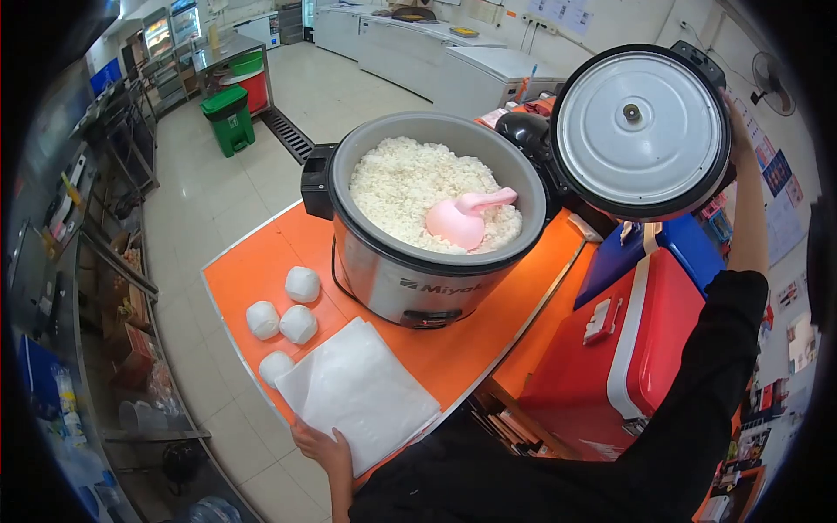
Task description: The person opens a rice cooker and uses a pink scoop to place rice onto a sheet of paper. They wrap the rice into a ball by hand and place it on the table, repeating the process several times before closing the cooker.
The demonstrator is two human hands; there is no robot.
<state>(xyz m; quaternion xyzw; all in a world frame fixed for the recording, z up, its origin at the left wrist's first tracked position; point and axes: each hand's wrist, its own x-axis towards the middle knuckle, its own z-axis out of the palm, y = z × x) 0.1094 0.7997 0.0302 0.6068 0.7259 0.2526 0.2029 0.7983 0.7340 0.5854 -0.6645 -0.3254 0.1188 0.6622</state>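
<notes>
A large silver rice cooker [397,283] stands on the orange tabletop, its lid raised. White cooked rice [397,170] fills the pot, and a pink rice scoop [458,222] lies on top of it. My right hand [739,131] is at the outer edge of the tilted-back lid [641,131], with its fingers partly hidden behind it. Low in the view, my left hand [323,446] rests at the near edge of a stack of white sheets [362,392], thumb and fingers apart. Several white wrapped balls [299,324] sit left of the sheets, one touching their corner.
A red cooler box [602,349] and a blue one [689,240] stand right of the orange table [253,253]. Metal shelving [96,349] runs along the left. Beyond are a green bin [228,122], a floor drain [288,135] and white chest freezers [401,57].
</notes>
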